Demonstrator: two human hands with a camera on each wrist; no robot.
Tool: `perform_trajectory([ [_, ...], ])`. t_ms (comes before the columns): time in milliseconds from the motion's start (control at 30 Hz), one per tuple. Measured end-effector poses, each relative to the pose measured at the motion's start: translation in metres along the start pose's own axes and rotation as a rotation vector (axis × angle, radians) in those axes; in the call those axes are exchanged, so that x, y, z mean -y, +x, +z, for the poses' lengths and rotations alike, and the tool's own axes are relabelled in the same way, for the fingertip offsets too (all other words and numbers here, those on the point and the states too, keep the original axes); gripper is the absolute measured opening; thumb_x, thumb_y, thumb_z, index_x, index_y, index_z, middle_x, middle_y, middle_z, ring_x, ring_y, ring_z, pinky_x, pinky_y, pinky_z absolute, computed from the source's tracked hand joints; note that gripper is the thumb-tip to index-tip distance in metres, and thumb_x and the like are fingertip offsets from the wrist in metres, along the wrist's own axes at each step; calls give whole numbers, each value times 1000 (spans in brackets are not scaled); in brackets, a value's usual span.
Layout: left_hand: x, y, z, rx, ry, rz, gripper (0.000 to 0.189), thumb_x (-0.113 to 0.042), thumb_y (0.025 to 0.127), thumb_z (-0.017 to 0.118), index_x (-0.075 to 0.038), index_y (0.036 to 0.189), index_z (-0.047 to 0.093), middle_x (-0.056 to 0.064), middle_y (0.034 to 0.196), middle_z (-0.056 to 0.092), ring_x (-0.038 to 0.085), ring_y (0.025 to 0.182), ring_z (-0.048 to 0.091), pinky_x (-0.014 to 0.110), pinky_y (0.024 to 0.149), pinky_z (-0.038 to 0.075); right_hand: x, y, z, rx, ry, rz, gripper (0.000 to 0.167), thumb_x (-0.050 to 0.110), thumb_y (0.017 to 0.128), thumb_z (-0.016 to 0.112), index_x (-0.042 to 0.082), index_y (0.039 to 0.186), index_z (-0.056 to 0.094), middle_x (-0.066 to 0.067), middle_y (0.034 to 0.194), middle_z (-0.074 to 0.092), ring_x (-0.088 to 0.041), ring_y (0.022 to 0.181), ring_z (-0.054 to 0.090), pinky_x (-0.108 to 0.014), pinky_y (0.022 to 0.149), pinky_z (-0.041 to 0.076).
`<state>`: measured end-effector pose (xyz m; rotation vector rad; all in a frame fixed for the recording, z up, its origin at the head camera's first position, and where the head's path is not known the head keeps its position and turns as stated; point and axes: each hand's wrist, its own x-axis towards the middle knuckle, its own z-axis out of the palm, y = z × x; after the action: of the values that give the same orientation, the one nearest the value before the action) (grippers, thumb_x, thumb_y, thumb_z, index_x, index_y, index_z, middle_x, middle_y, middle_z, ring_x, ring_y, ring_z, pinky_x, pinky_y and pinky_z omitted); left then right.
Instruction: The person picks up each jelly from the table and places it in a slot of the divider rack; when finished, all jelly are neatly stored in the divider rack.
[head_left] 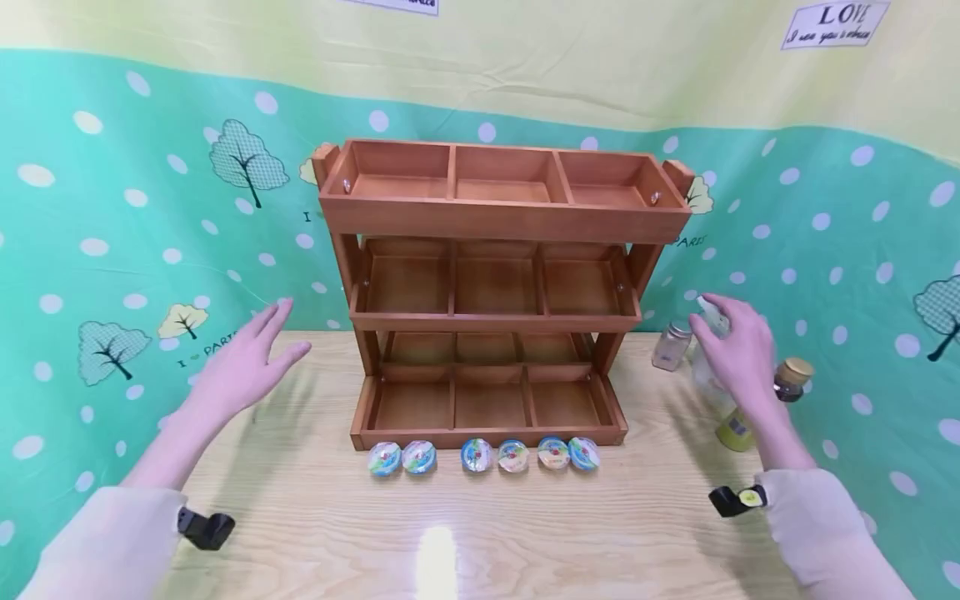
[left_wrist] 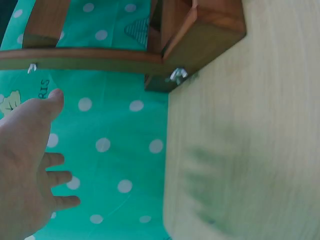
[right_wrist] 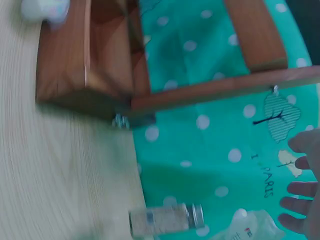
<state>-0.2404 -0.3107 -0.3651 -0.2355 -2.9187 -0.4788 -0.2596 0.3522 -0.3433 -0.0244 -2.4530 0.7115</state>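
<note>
A brown wooden three-tier rack [head_left: 510,221], each tier split into three compartments, stands at the back middle of the table. Several small round cups with printed foil lids [head_left: 477,456] lie in a row along its front edge. My left hand [head_left: 243,358] hovers left of the rack, fingers extended and thumb apart; the left wrist view shows the same hand [left_wrist: 30,165] holding nothing. To the right of the rack my right hand [head_left: 738,350] is raised in front of some bottles. In the right wrist view its fingers [right_wrist: 300,205] are spread with nothing between them.
A small glass jar with a metal lid [head_left: 671,346] stands by the rack's right side. Near it are a translucent container [head_left: 705,375], partly hidden by the right hand, and a yellow-green bottle [head_left: 737,432]. A cork-topped jar [head_left: 793,375] is behind the right wrist. Dotted green cloth [head_left: 135,250] hangs behind.
</note>
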Motion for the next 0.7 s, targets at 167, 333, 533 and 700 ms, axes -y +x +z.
perform_trajectory([
  [167,-4,-11,19,-20,-131,-2,80,-56,106,45,-18,167,10,30,166,25,58,148,28,80,111,28,9,-16,11,-64,213,120,37,29,100,66,9,131,70,-9,124,74,2,98,68,-8,86,53],
  [333,-7,-19,42,-9,-321,1,78,-48,108,47,-9,166,13,30,166,25,57,147,32,76,114,28,12,-30,26,28,475,173,37,25,101,66,2,131,68,18,103,74,11,89,64,-5,79,53],
  [533,-13,-26,71,74,-493,-41,77,-45,108,47,-9,166,12,32,162,33,56,141,43,71,114,36,13,-45,43,170,684,78,31,13,101,66,-5,125,66,11,99,76,0,87,73,-17,78,61],
  [700,-19,-29,86,218,-651,-67,80,-44,108,47,-12,167,4,30,165,30,53,148,36,70,118,32,14,-63,58,286,644,1,29,11,101,65,-7,124,66,4,97,76,-4,84,72,-20,76,61],
])
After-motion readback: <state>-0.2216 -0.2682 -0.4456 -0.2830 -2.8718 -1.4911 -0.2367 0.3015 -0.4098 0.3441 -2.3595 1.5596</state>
